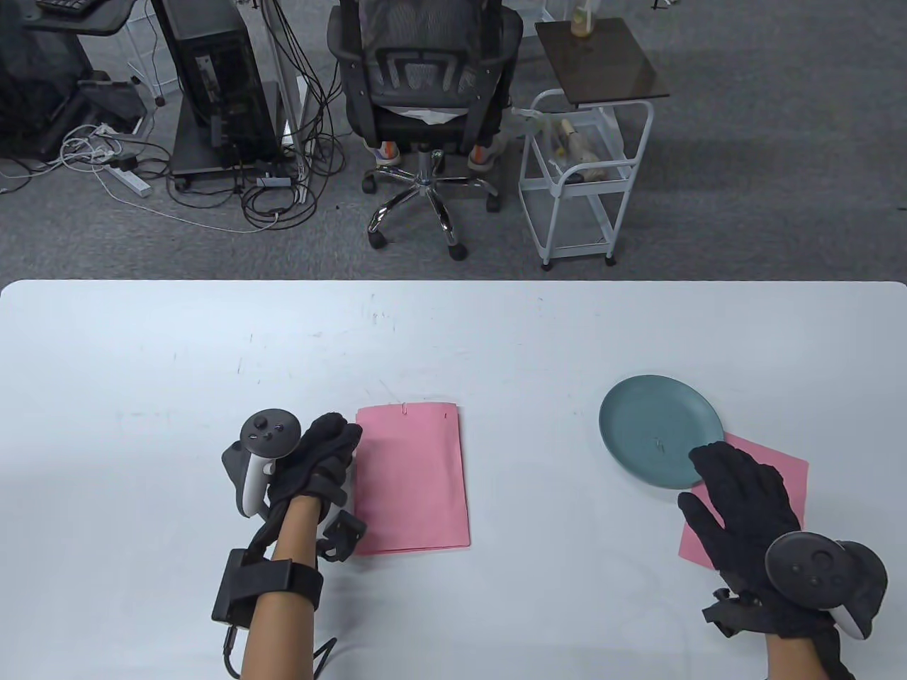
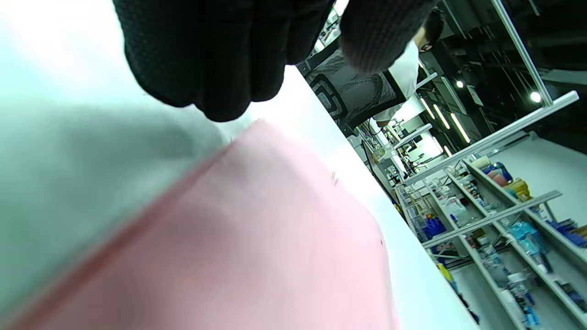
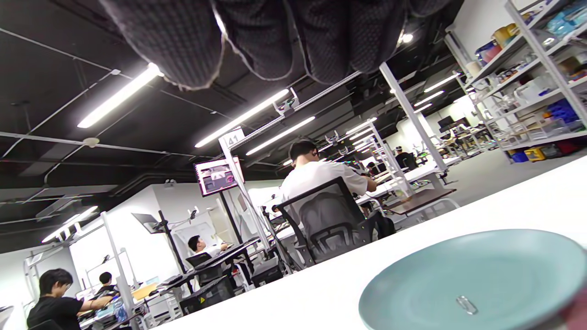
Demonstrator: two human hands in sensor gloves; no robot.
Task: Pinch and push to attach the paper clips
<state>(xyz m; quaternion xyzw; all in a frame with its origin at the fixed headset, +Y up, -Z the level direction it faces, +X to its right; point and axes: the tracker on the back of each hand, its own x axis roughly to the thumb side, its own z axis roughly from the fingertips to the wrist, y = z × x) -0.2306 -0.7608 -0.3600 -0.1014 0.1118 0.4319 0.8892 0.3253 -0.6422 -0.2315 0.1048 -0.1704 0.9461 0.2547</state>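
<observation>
A pink paper stack point(image 1: 411, 478) lies in the middle of the white table, with one paper clip point(image 1: 404, 408) on its far edge and a small dark mark point(image 1: 445, 414) near its far right corner. My left hand point(image 1: 322, 457) lies curled at the stack's left edge; it also shows in the left wrist view point(image 2: 215, 59) over the stack point(image 2: 257, 238). A teal plate point(image 1: 660, 431) holds a loose paper clip point(image 1: 660, 444), also seen in the right wrist view point(image 3: 467, 304). My right hand point(image 1: 737, 496) rests flat, fingers spread, on a second pink sheet point(image 1: 779, 471) beside the plate's near rim.
The table's far edge point(image 1: 453, 283) runs across the middle of the table view. Beyond it stand an office chair point(image 1: 421, 106), a white cart point(image 1: 584, 177) and a computer tower point(image 1: 216, 85) on the floor.
</observation>
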